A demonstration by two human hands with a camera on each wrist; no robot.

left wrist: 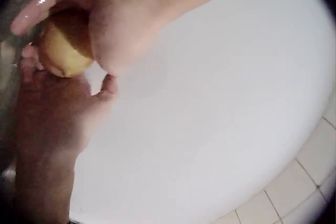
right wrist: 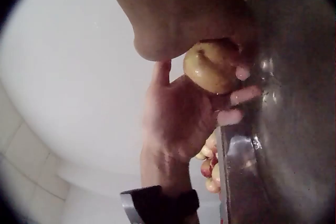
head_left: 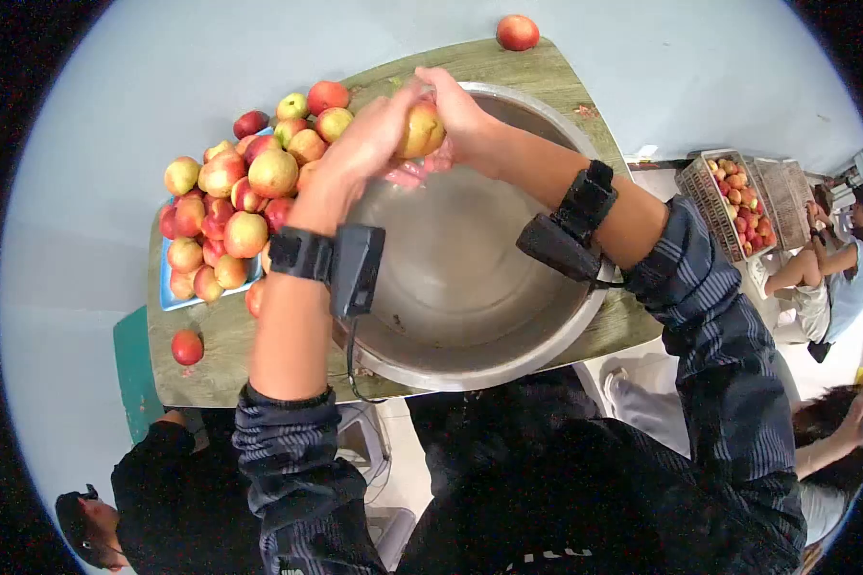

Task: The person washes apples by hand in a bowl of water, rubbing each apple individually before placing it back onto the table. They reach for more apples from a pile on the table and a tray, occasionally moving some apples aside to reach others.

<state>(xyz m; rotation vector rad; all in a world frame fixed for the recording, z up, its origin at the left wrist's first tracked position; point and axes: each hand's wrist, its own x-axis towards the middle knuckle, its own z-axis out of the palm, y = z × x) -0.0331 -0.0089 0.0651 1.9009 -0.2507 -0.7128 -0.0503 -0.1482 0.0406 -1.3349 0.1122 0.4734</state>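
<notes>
A yellowish peach [head_left: 420, 131] is held between my two hands, above a wide metal basin [head_left: 451, 259]. My left hand [head_left: 379, 134] supports it from the left, palm against it in the right wrist view. My right hand [head_left: 470, 129] grips it from the other side, thumb side up. In the left wrist view the peach [left wrist: 65, 45] shows between both palms. Wet fingertips [right wrist: 244, 95] glisten beneath the peach [right wrist: 210, 69] in the right wrist view. Part of the fruit is hidden behind the hands.
A heap of red and yellow peaches [head_left: 246, 235] fills a blue tray [head_left: 173, 301] left of the basin. Single peaches lie at the table's [head_left: 225, 369] front left and far edge. Fruit crates [head_left: 710, 216] stand on the floor at right; other people sit nearby.
</notes>
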